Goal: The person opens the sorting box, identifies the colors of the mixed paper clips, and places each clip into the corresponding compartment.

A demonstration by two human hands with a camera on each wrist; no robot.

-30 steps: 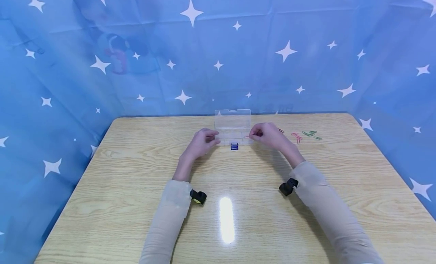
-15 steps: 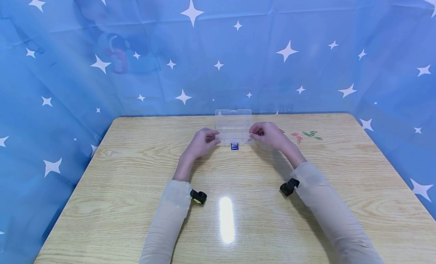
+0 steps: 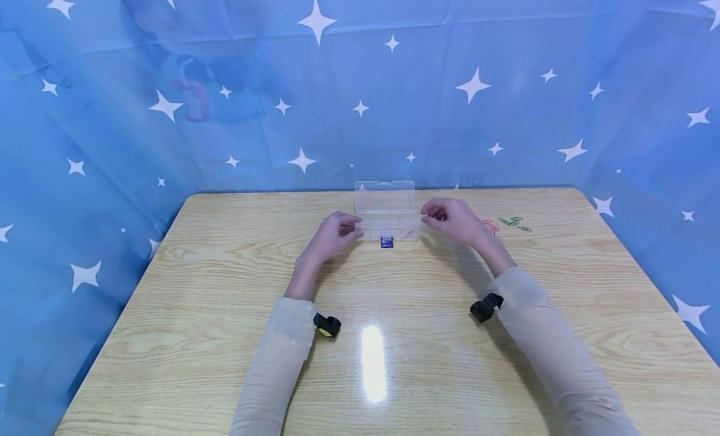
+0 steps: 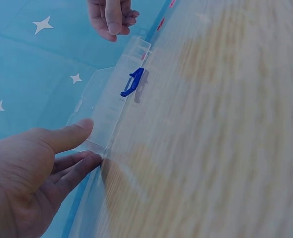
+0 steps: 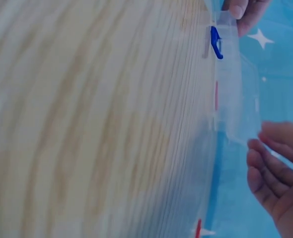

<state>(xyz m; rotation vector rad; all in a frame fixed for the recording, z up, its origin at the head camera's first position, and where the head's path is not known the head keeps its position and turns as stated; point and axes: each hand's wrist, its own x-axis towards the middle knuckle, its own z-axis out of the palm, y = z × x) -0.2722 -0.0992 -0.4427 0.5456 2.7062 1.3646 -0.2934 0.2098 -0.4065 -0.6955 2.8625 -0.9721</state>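
Observation:
A clear plastic compartment box [image 3: 385, 222] stands near the table's far edge, its lid [image 3: 385, 195] raised at the back. A blue latch [image 3: 387, 242] hangs at its front. My left hand [image 3: 332, 236] holds the box's left end, thumb on one side and fingers on the other. One red paper clip [image 3: 410, 232] lies in the right-hand compartment. My right hand [image 3: 452, 220] hovers just beyond the box's right end, fingers loosely bent, with nothing visible between them. In the right wrist view, the right hand's fingertips [image 5: 256, 146] are apart from the box.
Right of my right hand lie several red paper clips [image 3: 490, 226], partly hidden by that wrist. Farther right are several green paper clips [image 3: 512, 221]. A blue curtain with white stars [image 3: 315, 80] hangs behind the wooden table [image 3: 225, 286].
The right hand has let go of a red paper clip, which now lies in the box's right compartment. That hand has then moved right, away from the box. The left hand has stayed put.

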